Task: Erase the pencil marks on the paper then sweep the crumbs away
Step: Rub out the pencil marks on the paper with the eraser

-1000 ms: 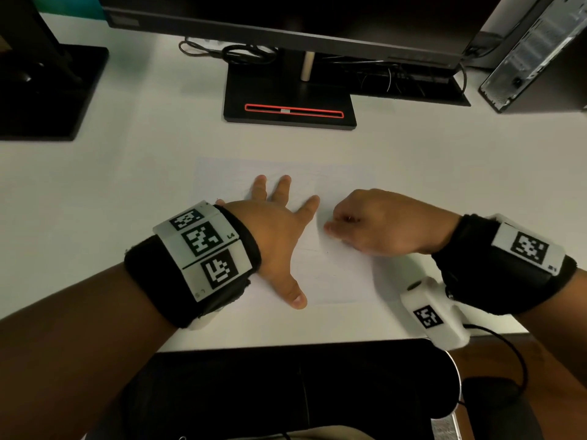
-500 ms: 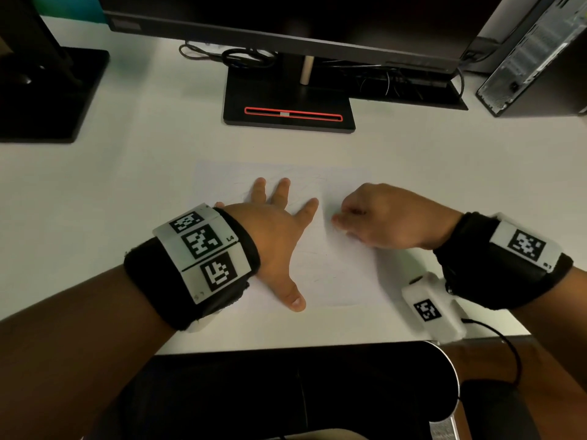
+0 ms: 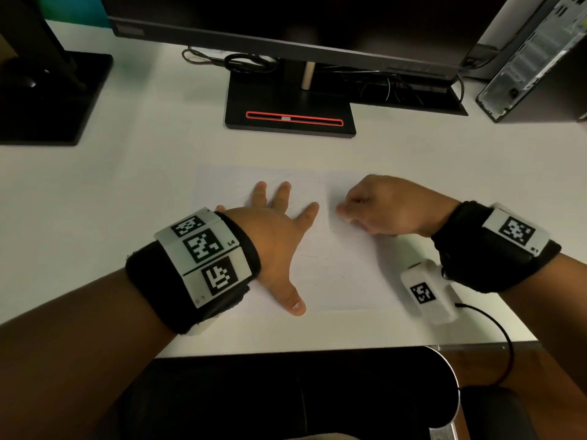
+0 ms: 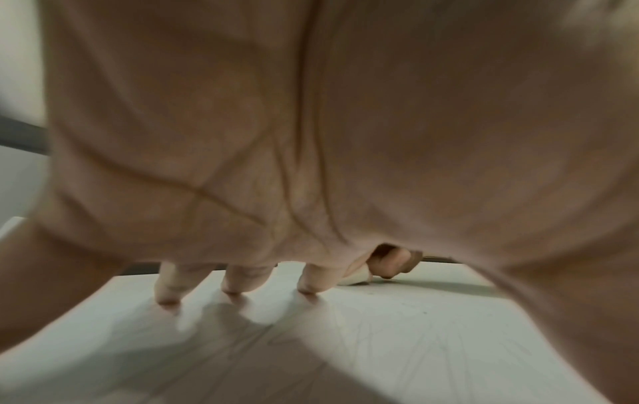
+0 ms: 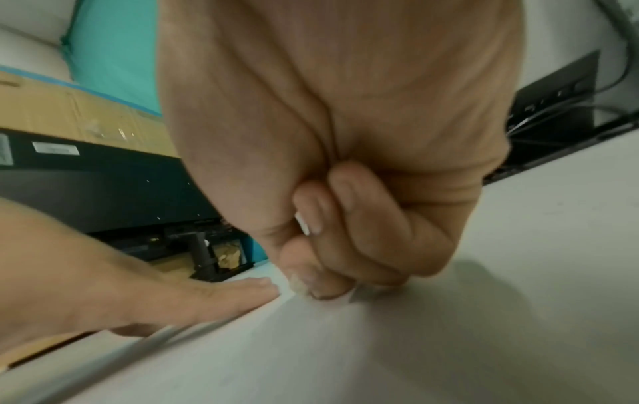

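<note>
Both forearms are bare. The left wrist wears a black fabric band carrying three white plates printed with black square codes. The right wrist wears a matching black band with one coded plate, a white coded camera box and a black cable.

Left hand flat on paper, right hand curled beside it, white desk

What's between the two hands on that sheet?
Only bare paper with faint pencil lines separates the flat left hand from the right hand, in the head view.

Black monitor stand, tangled cables, computer tower behind.
</note>
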The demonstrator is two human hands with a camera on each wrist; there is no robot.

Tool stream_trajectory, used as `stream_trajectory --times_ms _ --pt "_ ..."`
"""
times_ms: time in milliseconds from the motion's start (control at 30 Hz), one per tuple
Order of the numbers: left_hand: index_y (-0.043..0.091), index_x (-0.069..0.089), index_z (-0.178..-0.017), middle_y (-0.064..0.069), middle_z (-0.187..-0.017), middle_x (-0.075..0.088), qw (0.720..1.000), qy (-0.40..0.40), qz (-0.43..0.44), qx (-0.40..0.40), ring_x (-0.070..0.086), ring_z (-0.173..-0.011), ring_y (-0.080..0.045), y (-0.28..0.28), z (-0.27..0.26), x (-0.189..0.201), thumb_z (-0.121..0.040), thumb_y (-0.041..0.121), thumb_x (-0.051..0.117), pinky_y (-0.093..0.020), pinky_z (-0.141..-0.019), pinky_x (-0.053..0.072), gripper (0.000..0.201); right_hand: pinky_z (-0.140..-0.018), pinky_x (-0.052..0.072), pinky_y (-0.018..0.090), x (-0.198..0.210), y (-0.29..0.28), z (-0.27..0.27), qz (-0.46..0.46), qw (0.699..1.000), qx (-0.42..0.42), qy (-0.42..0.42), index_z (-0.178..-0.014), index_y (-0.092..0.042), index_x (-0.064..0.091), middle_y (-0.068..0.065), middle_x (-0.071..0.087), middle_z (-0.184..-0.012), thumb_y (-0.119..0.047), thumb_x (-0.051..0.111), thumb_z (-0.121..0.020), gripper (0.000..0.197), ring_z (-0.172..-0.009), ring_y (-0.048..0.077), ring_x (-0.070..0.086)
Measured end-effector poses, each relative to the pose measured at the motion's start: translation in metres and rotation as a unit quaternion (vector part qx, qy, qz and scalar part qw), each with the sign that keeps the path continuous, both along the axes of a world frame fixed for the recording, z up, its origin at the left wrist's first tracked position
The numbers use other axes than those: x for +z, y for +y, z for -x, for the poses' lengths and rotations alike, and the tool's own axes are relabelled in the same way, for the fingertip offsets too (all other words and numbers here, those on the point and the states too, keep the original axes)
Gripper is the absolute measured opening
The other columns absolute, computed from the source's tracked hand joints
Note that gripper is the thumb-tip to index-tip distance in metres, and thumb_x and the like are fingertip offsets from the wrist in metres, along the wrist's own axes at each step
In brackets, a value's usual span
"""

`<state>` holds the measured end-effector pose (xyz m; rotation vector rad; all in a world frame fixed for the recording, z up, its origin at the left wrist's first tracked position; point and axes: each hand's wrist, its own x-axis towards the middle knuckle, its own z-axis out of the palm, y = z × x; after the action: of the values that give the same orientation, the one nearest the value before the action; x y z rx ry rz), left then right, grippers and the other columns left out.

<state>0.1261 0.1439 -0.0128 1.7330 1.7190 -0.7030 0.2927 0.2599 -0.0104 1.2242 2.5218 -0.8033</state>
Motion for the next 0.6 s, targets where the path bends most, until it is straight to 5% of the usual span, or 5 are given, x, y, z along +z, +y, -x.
stream_trajectory --times_ms 100,233,367,500,600 --pt "0.041 -0.034 -0.147 -0.003 -0.154 -0.045 1.000 0.003 0.002 0.002 -0.035 -0.144 -0.037 0.000 0.000 0.000 -0.053 0.078 0.079 -0.072 -0.111 0.024 0.151 -0.067 0.051 0.040 -0.003 -0.008 0.004 -0.025 0.999 0.030 -0.003 -0.072 -0.001 0.060 0.009 0.066 -0.068 -0.036 0.049 -0.099 0.045 -0.061 0.024 0.057" --pt "0.041 -0.034 -0.147 -0.003 -0.154 -0.045 1.000 0.004 0.005 0.000 -0.035 -0.144 -0.037 0.000 0.000 0.000 -0.053 0.078 0.080 -0.073 -0.111 0.022 0.152 -0.055 0.046 0.032 -0.003 -0.011 0.005 0.030 0.998 0.058 -0.022 -0.065 -0.007 0.058 0.000 0.057 -0.053 -0.036 0.051 -0.099 0.045 -0.047 0.015 0.047" --pt "0.041 -0.033 -0.147 -0.003 -0.154 -0.045 1.000 0.003 0.005 0.004 -0.035 -0.144 -0.036 -0.001 0.000 0.001 -0.054 0.077 0.080 -0.074 -0.111 0.018 0.151 -0.064 0.049 0.038 0.000 -0.003 0.003 -0.034 0.999 0.028 0.000 -0.074 0.001 0.060 0.011 0.064 -0.066 -0.036 0.049 -0.100 0.046 -0.057 0.021 0.053" --pt "0.041 -0.035 -0.146 -0.003 -0.154 -0.045 1.000 0.001 0.005 0.006 -0.035 -0.144 -0.036 0.001 0.000 0.000 -0.053 0.077 0.080 -0.073 -0.112 0.020 0.152 -0.063 0.048 0.035 -0.003 -0.018 0.006 0.002 0.994 0.105 -0.030 -0.071 -0.004 0.061 0.003 0.064 -0.062 -0.038 0.049 -0.100 0.046 -0.054 0.014 0.053" --pt "0.037 -0.037 -0.146 -0.002 -0.155 -0.043 1.000 0.001 -0.004 0.005 -0.034 -0.145 -0.036 0.001 0.001 -0.001 -0.050 0.079 0.080 -0.070 -0.113 0.023 0.157 -0.065 0.052 0.039 -0.001 -0.001 0.006 -0.014 0.999 0.041 -0.011 -0.075 -0.001 0.063 0.013 0.067 -0.069 -0.037 0.051 -0.100 0.045 -0.055 0.017 0.052"
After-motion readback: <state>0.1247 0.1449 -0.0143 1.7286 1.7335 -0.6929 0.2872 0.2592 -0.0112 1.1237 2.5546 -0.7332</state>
